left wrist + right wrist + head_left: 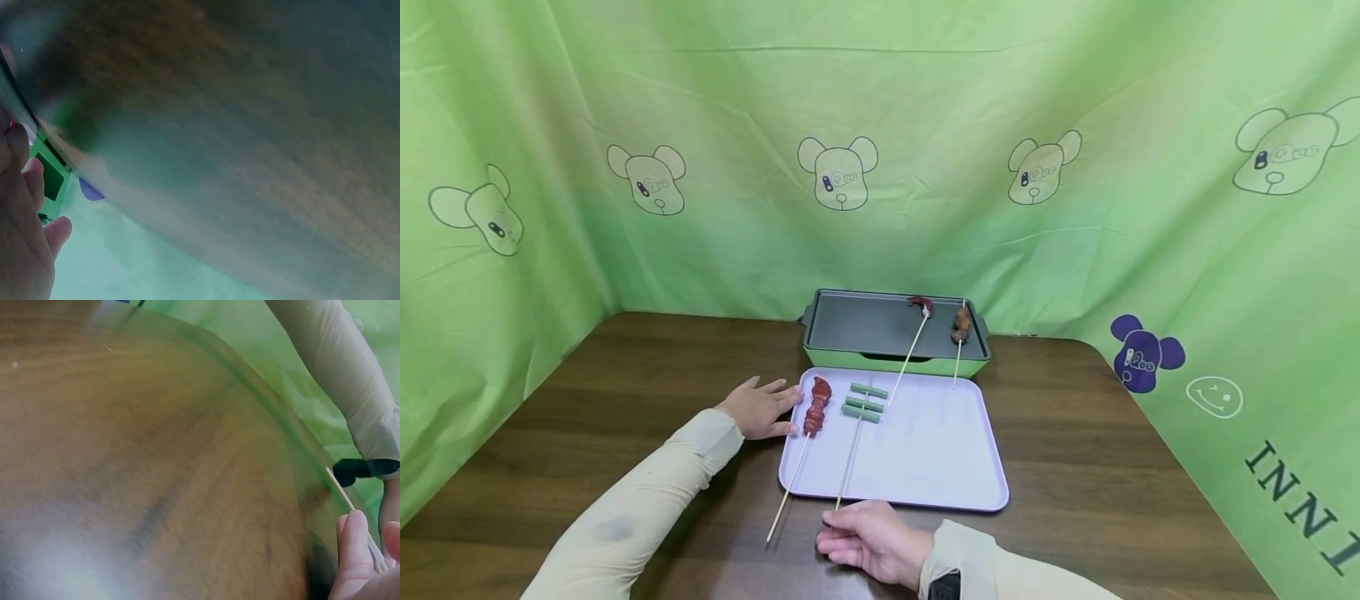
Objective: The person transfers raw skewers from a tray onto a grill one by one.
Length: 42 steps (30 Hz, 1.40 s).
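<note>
In the head view my right hand [876, 540] pinches the lower end of a skewer with green vegetable pieces [862, 403], whose pieces lie over the white tray [932, 450]. The stick's tip [340, 487] pokes past my fingers in the right wrist view. My left hand [762, 408] rests at the tray's left edge, fingers spread and fairly straight. Close to it lies a skewer of red meat [817, 407], its stick reaching over the tray's front edge. The left wrist view shows only part of that hand [25, 206].
A green grill with a dark plate [865, 321] stands behind the tray. On it lie a skewer with a curled dark red piece [921, 305] and a brown meat skewer [961, 323], their sticks pointing forward over the tray. A green curtain [850, 250] surrounds the wooden table [662, 367].
</note>
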Motion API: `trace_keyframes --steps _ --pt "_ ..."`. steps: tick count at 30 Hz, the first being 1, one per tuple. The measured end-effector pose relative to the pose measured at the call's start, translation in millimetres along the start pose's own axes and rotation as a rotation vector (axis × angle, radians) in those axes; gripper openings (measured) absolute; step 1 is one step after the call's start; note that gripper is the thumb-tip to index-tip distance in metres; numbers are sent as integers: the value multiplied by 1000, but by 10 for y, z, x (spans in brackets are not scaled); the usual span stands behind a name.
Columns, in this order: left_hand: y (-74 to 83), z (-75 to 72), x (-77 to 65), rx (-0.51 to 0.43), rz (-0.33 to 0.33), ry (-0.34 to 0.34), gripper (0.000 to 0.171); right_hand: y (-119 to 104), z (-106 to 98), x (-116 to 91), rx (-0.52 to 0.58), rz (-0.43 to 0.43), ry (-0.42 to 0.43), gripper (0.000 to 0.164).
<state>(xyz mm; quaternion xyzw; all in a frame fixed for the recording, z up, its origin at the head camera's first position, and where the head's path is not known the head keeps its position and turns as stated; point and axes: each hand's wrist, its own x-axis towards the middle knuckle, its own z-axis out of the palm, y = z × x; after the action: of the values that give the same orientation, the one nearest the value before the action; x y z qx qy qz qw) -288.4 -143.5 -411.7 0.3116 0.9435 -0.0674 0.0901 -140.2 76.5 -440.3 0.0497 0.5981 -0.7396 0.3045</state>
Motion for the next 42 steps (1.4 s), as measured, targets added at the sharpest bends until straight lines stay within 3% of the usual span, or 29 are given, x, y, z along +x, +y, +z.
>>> trace_keyframes --steps 19,28,42 --pt "-6 21 5 13 2 6 64 -236 -78 117 49 -62 19 8" --pt "-8 13 2 1 2 11 64 -268 -72 170 81 -106 78 41" --pt "9 -18 -9 -16 6 7 64 -233 -78 118 73 -116 74 39"
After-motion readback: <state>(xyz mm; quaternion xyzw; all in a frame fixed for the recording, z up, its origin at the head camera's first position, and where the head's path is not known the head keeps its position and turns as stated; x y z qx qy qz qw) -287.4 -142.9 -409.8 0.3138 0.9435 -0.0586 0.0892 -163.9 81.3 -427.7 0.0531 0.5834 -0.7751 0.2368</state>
